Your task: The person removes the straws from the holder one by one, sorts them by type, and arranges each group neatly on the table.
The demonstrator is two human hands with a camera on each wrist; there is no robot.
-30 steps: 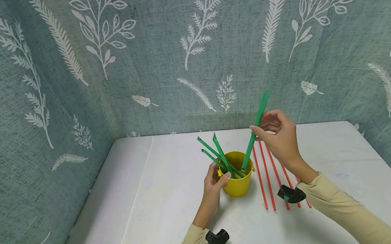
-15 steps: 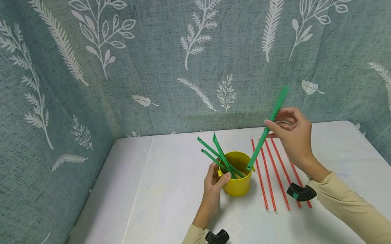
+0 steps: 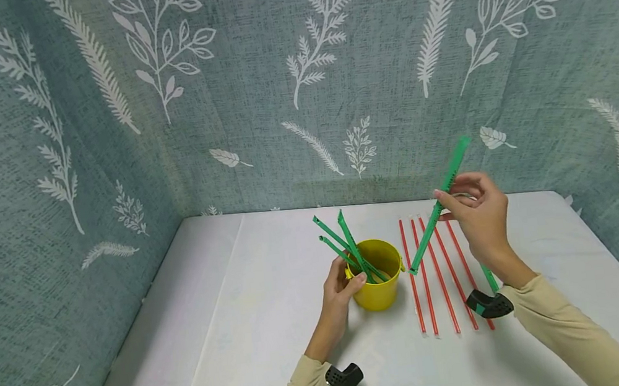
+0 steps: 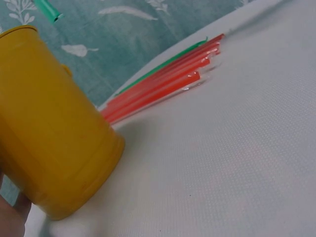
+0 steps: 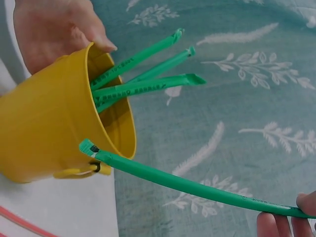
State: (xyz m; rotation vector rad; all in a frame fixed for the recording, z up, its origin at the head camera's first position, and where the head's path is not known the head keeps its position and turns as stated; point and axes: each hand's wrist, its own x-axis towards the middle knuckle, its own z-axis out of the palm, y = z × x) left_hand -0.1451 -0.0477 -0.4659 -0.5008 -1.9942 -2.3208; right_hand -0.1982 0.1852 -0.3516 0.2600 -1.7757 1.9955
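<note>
My left hand (image 3: 334,302) grips the side of a small yellow bucket (image 3: 377,297), thumb over its rim. Inside, several green wrapped straws (image 5: 143,88) lean toward the left-hand side of the bucket. My right hand (image 3: 484,216) pinches another green straw (image 3: 438,206) between thumb and fingers. That straw slants, its lower end just outside the bucket's right rim. In the right wrist view its far end appears in front of the rim; I cannot tell whether they touch. The left wrist view shows the bucket's wall and only part of my left hand.
Several red straws (image 3: 437,280) in clear wrappers lie side by side on the white table (image 3: 260,322), right of the bucket. Beyond them lies a green straw (image 4: 163,64), partly hidden by my right wrist in the head view. A patterned curtain (image 3: 254,86) hangs behind and at the sides.
My right hand has moved right with the green straw, whose lower end went from inside the bucket's mouth to outside its right rim. My left hand and the bucket have stayed put.
</note>
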